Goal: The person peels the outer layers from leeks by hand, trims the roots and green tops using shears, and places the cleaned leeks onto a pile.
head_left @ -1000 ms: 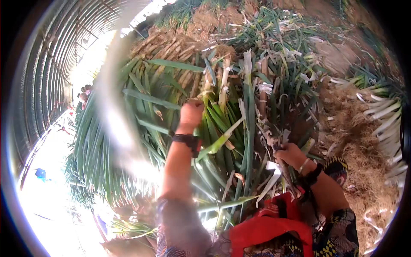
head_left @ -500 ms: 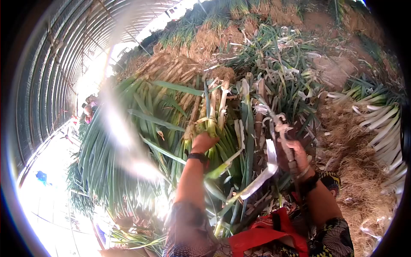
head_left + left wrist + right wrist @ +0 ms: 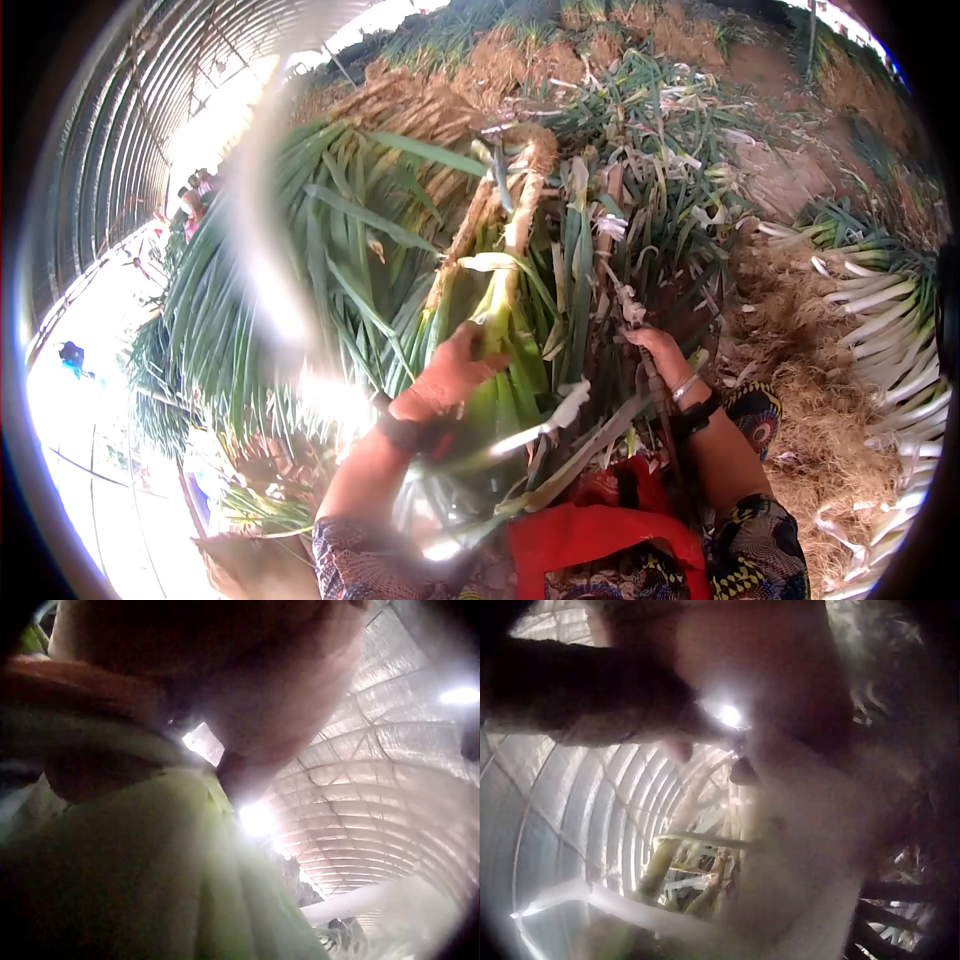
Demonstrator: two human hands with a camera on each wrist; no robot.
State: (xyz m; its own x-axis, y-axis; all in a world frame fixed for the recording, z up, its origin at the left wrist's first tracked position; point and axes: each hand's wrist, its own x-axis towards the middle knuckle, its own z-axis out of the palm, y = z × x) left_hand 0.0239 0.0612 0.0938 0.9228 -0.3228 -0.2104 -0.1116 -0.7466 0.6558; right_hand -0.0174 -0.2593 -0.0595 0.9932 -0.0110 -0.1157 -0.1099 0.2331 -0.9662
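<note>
A large green onion (image 3: pixel 513 235) lies root end away from me, in front of my left hand (image 3: pixel 450 372). Below its pale shaft, my left thumb and fingers hold it around the green leaves. The left wrist view shows the leaf base (image 3: pixel 172 825) close against that hand. On the right, my right hand (image 3: pixel 660 355) grips a dark, rod-like thing (image 3: pixel 664 410), with a pale, knobbly piece beyond the fingers. In the right wrist view the rod (image 3: pixel 585 694) crosses the palm; its kind cannot be told.
A big heap of green onions (image 3: pixel 250 270) spreads on the left, roots at the back. Loose leaves and peelings (image 3: pixel 660 150) litter the middle. Peeled white stalks (image 3: pixel 880 300) lie in a row at the right, beside matted roots (image 3: pixel 800 440). A ribbed tunnel wall (image 3: pixel 100 150) curves at far left.
My left hand has drawn back toward me and to the left, its thumb now spread from the fingers. My right hand has moved slightly left, still holding the rod. The pale shaft shows more fully.
</note>
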